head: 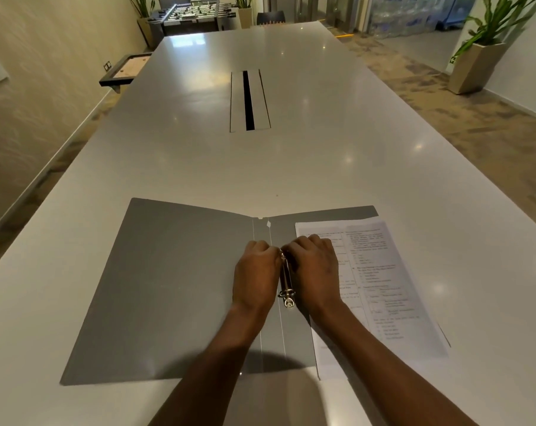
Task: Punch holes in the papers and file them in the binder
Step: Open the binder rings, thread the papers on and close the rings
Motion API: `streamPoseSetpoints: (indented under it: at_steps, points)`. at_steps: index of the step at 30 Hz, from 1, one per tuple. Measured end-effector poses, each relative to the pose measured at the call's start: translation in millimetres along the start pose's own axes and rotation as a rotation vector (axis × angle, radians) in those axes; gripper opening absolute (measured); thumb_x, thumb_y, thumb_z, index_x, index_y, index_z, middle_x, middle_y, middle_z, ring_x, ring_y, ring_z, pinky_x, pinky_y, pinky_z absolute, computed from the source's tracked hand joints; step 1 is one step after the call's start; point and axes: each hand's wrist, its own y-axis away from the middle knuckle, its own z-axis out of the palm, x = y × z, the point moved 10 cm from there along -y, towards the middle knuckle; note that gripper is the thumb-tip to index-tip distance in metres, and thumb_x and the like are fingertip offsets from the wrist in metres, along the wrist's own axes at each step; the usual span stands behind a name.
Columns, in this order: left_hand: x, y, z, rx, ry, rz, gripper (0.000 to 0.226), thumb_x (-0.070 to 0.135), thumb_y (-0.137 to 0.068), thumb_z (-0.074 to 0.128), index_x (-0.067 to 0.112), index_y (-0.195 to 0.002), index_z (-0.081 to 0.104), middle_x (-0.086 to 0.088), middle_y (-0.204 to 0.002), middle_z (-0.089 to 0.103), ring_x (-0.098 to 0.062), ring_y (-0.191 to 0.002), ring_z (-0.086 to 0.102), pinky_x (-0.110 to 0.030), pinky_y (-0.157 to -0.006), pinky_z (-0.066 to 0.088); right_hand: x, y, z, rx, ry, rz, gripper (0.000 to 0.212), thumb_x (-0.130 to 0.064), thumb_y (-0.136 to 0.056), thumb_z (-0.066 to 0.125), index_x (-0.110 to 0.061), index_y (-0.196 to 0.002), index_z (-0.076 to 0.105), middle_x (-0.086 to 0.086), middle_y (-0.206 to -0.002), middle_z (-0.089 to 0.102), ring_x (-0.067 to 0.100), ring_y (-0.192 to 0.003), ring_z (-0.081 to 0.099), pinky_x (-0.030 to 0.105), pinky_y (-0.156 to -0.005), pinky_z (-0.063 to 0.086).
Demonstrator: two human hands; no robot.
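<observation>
A grey binder lies open and flat on the white table. Its metal ring mechanism runs along the spine. My left hand and my right hand sit on either side of the mechanism, fingers curled onto its far ring, which they hide. The near ring shows closed. A printed sheet of paper lies on the binder's right cover, partly under my right wrist and sticking out past the cover's right and near edges. No hole punch is in view.
A cable slot with a dark gap is set in the middle of the table. A dark-framed tray stands off the table's far left edge. Potted plants and a football table stand beyond.
</observation>
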Motion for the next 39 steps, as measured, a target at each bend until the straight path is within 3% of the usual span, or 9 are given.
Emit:
streamPoseSetpoints:
  at_steps: [6, 10, 24, 27, 29, 31, 33, 35, 39]
  points:
    - [-5, 2, 5, -0.008, 0.047, -0.007, 0.02, 0.019, -0.104, 0.063, 0.011, -0.096, 0.079, -0.004, -0.087, 0.069, -0.012, -0.072, 0.064, -0.017, -0.066, 0.053, 5, 5, -4, 0.102, 0.023, -0.02, 0.005, -0.024, -0.088, 0.079, -0.024, -0.093, 0.077, -0.006, -0.086, 0.075, 0.018, -0.086, 0.061, 0.038, -0.079, 0.047]
    - [-11, 3, 5, 0.023, 0.122, -0.075, 0.015, 0.017, -0.103, 0.065, 0.012, -0.1, 0.08, -0.002, -0.089, 0.07, -0.007, -0.072, 0.065, -0.007, -0.066, 0.048, 7, 6, -6, 0.115, 0.013, -0.008, 0.003, -0.029, -0.091, 0.075, -0.027, -0.093, 0.077, -0.009, -0.087, 0.075, 0.016, -0.089, 0.06, 0.04, -0.085, 0.046]
    - [-23, 8, 1, 0.106, 0.276, -0.231, 0.011, 0.016, -0.097, 0.074, 0.012, -0.092, 0.083, -0.002, -0.08, 0.077, -0.009, -0.071, 0.072, -0.019, -0.066, 0.058, 23, 11, -4, 0.098, -0.088, 0.098, 0.007, -0.027, -0.093, 0.073, -0.024, -0.096, 0.078, -0.005, -0.089, 0.076, 0.019, -0.092, 0.065, 0.045, -0.089, 0.047]
    - [-25, 6, 1, 0.063, 0.287, -0.219, 0.011, 0.02, -0.096, 0.076, 0.014, -0.092, 0.084, 0.001, -0.079, 0.077, -0.008, -0.069, 0.072, -0.025, -0.067, 0.062, 25, 9, -2, 0.059, -0.109, 0.095, 0.013, -0.029, -0.094, 0.072, -0.022, -0.102, 0.079, -0.003, -0.095, 0.077, 0.019, -0.095, 0.063, 0.043, -0.089, 0.048]
    - [-26, 4, 1, 0.041, 0.275, -0.214, 0.014, 0.025, -0.095, 0.076, 0.014, -0.086, 0.079, 0.002, -0.074, 0.071, -0.008, -0.064, 0.065, -0.022, -0.062, 0.056, 25, 5, -5, 0.026, -0.118, 0.087, 0.023, -0.031, -0.095, 0.07, -0.02, -0.114, 0.077, 0.0, -0.11, 0.076, 0.021, -0.106, 0.064, 0.038, -0.095, 0.044]
    - [-25, 5, -5, 0.062, 0.23, -0.21, 0.016, 0.027, -0.094, 0.077, 0.011, -0.097, 0.076, 0.001, -0.086, 0.067, -0.01, -0.074, 0.062, -0.021, -0.067, 0.053, 29, 2, -20, 0.039, -0.194, 0.124, 0.032, -0.035, -0.097, 0.067, -0.021, -0.125, 0.072, 0.0, -0.123, 0.073, 0.018, -0.114, 0.063, 0.037, -0.101, 0.045]
    - [-18, 5, -16, 0.098, 0.219, -0.19, 0.032, 0.023, -0.095, 0.077, 0.01, -0.123, 0.073, -0.004, -0.11, 0.069, -0.015, -0.095, 0.067, -0.029, -0.085, 0.061, 38, 4, -48, 0.109, -0.273, 0.171, 0.032, -0.034, -0.097, 0.068, -0.023, -0.127, 0.071, -0.002, -0.124, 0.072, 0.016, -0.11, 0.064, 0.039, -0.098, 0.05]
    - [-9, 0, -25, 0.109, 0.248, -0.153, 0.037, 0.016, -0.097, 0.074, 0.01, -0.133, 0.069, -0.008, -0.123, 0.068, -0.018, -0.104, 0.069, -0.033, -0.093, 0.062, 54, 14, -73, 0.13, -0.277, 0.204, 0.029, -0.029, -0.097, 0.068, -0.022, -0.125, 0.072, 0.0, -0.122, 0.073, 0.018, -0.109, 0.065, 0.041, -0.096, 0.053]
    - [13, -19, -26, 0.047, 0.232, -0.076, 0.036, 0.005, -0.1, 0.064, 0.007, -0.136, 0.068, -0.011, -0.133, 0.066, -0.011, -0.1, 0.063, -0.014, -0.089, 0.052, 89, 55, -80, -0.075, -0.142, 0.208, 0.033, -0.03, -0.095, 0.07, -0.023, -0.127, 0.072, -0.002, -0.131, 0.07, 0.019, -0.121, 0.064, 0.039, -0.106, 0.049]
